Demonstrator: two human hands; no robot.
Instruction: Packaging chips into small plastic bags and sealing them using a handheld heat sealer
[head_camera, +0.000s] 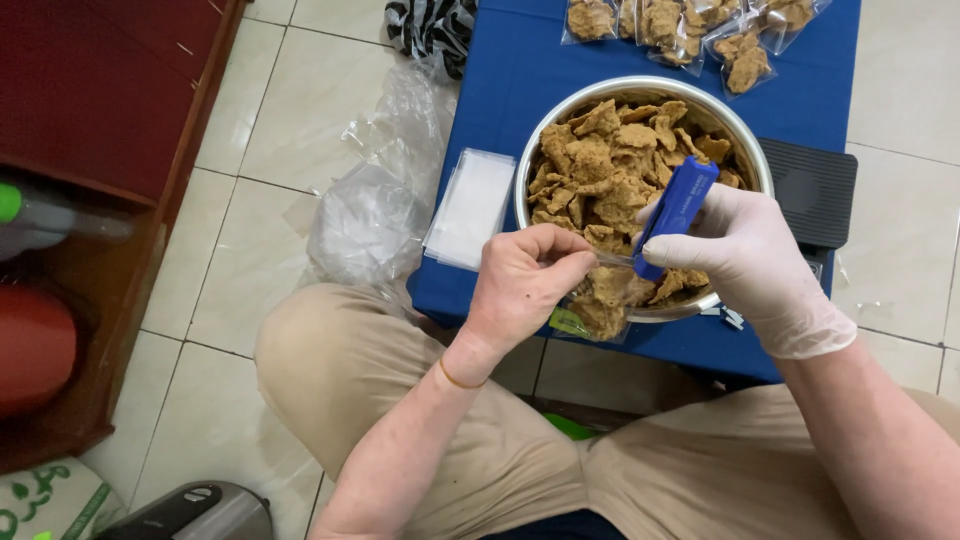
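Observation:
My left hand (520, 285), bare, pinches the top of a small clear bag (600, 300) filled with brown crisps, held over the near rim of a metal bowl (640, 90). My right hand (745, 250), in a thin white glove, grips a blue stapler (675, 210) whose lower end meets the bag's top edge. The bowl holds a heap of brown crisps (610, 170) and stands on a low blue table (520, 70).
A stack of empty clear bags (470, 205) lies left of the bowl. Several filled bags (690, 30) sit at the table's far edge. A black scale (815, 190) is at the right. Crumpled clear plastic (375, 215) lies on the tiled floor, beside a dark wooden shelf (100, 130).

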